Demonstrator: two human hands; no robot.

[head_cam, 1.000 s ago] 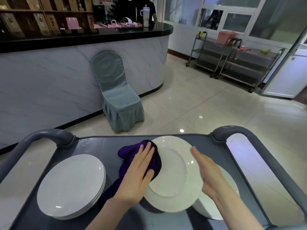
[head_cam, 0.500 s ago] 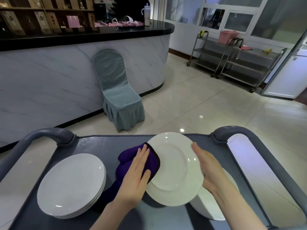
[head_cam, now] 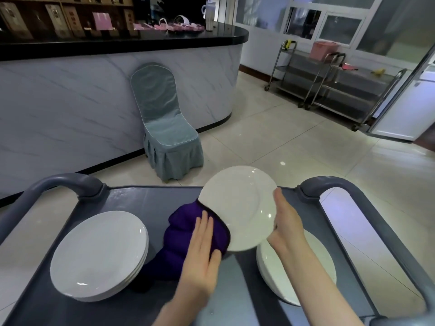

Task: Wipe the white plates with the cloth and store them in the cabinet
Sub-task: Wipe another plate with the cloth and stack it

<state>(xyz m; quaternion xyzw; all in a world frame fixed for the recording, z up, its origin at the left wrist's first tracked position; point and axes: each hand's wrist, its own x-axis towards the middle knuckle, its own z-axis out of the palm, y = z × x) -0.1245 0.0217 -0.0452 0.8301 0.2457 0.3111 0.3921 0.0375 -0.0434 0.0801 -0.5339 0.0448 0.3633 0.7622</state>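
Wiping underway: left hand (head_cam: 202,252) presses cloth (head_cam: 183,231) flat-fingered onto 1 plate (head_cam: 240,203) gripped by right hand (head_cam: 286,224); 2 stacks (head_cam: 98,255) sit unstored

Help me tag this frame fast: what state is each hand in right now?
Left hand: open, straight fingers pressing the purple cloth against the plate.
Right hand: closed on the plate, gripping its right rim.
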